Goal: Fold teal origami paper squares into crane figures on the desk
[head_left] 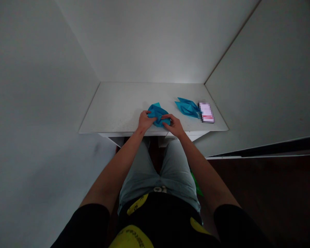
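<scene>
A piece of folded blue paper [158,112] is between my hands near the front edge of the white tabletop. Its corners stick up at the back, and creases run across its middle. My left hand [145,120] grips its left side, with the thumb reaching over the paper toward the centre. At the right side, my right hand [174,125] pinches the paper between bent fingers and thumb. To the right lies a second folded blue paper shape [188,107] with pointed ends, touched by neither hand.
A phone [206,112], its screen lit and blurred, lies at the right end of the white tabletop [113,106]. Walls enclose the table at the left and back, and a pale panel [260,86] stands at the right. Something green [197,184] is below my right arm.
</scene>
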Demonstrator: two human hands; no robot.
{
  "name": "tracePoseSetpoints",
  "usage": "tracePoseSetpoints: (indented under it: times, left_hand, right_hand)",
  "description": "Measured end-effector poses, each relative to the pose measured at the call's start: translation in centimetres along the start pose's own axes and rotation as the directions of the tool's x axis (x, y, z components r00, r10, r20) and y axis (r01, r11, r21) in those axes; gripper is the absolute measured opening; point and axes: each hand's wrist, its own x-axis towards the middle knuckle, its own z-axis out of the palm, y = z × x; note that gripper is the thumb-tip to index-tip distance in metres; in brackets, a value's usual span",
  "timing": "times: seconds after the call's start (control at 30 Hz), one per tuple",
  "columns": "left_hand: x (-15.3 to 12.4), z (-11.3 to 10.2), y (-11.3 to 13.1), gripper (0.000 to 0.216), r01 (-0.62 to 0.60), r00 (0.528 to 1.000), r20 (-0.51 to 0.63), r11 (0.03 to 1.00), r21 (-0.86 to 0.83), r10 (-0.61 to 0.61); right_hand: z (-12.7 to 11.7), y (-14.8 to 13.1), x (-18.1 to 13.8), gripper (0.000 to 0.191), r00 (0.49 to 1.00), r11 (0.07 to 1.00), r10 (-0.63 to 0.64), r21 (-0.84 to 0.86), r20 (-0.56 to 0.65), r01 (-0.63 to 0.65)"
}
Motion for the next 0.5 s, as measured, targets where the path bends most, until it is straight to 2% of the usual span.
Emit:
tracePoseSetpoints:
  times: [0.1, 0.23, 0.37, 0.5]
  left_hand:
    - [0.2, 0.4, 1.3, 0.047, 0.031, 0.998, -0.054, 0.99, 0.14, -0.024]
    - [-0.6, 0.7, 2.6, 0.04, -0.012, 0.998, -0.052, 0.951, 0.308, 0.029]
    - [-1.3, 0.1, 3.6, 0.034, -0.083, 0.996, 0.026, 0.878, 0.471, 0.08]
    - [-1.2, -0.8, 4.4, 0.036, -0.117, 0.991, 0.126, 0.772, 0.625, 0.048]
  right_hand:
    - [0.0, 0.1, 0.0, 0.038, 1.0, 1.0, -0.002, -0.011, 0.02, 0.002]
    - [0.1, 0.0, 0.1, 0.037, 1.0, 1.0, -0.01, -0.019, 0.003, 0.01]
    - [0.2, -0.1, 0.2, 0.035, 1.0, 1.0, 0.001, -0.021, -0.028, -0.001]
    - [0.3, -0.1, 0.2, 0.034, 0.998, 1.0, 0.021, -0.017, -0.051, -0.022]
